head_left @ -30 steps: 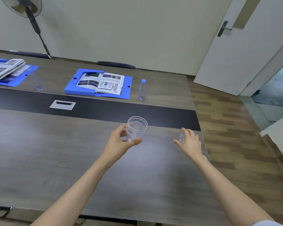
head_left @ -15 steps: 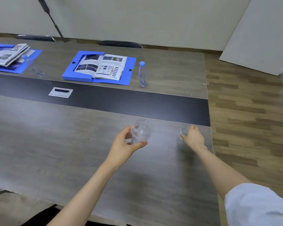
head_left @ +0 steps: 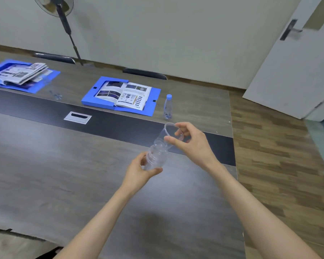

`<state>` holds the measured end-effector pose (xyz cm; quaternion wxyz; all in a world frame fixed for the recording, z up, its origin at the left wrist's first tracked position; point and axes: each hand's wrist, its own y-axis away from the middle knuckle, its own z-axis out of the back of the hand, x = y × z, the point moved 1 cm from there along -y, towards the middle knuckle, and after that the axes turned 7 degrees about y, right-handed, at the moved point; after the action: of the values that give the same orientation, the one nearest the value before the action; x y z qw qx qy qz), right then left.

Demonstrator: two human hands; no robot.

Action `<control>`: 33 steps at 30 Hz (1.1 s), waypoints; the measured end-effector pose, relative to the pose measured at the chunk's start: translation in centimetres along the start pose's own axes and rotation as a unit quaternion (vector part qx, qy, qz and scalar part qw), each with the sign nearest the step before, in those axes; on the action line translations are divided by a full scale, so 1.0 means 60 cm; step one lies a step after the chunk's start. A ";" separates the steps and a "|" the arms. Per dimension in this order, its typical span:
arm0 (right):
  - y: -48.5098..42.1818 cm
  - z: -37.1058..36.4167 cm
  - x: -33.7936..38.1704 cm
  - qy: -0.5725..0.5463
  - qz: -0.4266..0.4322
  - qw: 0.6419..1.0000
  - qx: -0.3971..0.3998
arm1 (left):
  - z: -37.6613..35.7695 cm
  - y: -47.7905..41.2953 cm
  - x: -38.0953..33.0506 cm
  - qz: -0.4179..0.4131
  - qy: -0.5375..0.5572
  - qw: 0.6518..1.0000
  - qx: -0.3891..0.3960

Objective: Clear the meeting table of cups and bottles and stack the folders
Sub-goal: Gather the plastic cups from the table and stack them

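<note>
My left hand (head_left: 140, 170) grips a clear plastic cup (head_left: 154, 159) above the grey table (head_left: 45, 174). My right hand (head_left: 192, 142) holds a second clear cup (head_left: 168, 135) by its rim, tilted, with its base nested in the top of the first cup. Across the table stands a small water bottle (head_left: 167, 107) with a blue cap. Left of it lies an open blue folder (head_left: 120, 96) with a brochure on it. A second blue folder (head_left: 21, 75) with papers lies at the far left. Another clear cup (head_left: 57, 94) stands faintly visible between the folders.
A black strip with a cable hatch (head_left: 77, 117) runs down the table's middle. Two chair backs (head_left: 144, 73) show at the far edge. A standing fan (head_left: 61, 14) is behind them. A wooden floor and an open door (head_left: 295, 71) lie to the right.
My right hand lifted the second cup off the table's right edge and brought it left, onto the cup in my left hand. The view tilted up again.
</note>
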<state>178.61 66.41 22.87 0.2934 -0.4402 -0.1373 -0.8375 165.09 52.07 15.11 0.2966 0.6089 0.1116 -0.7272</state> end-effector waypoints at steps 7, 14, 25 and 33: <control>0.035 -0.051 0.076 0.104 0.000 0.989 0.104 | 0.064 0.022 -0.015 -0.025 0.041 0.999 0.003; 0.023 -0.092 0.078 0.115 -0.059 0.987 0.098 | 0.126 0.034 -0.006 -0.030 0.048 0.998 -0.011; -0.273 -0.106 -0.076 0.178 -0.110 0.976 0.056 | 0.122 -0.084 -0.008 -0.024 0.067 0.995 -0.068; -0.531 -0.139 -0.179 0.279 -0.039 0.957 0.062 | 0.088 -0.215 0.014 -0.007 0.069 0.992 -0.110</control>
<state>158.36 91.50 10.17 0.3135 -0.1640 -0.1189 -0.9277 153.41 59.37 13.00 0.3483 0.6203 0.2150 -0.6691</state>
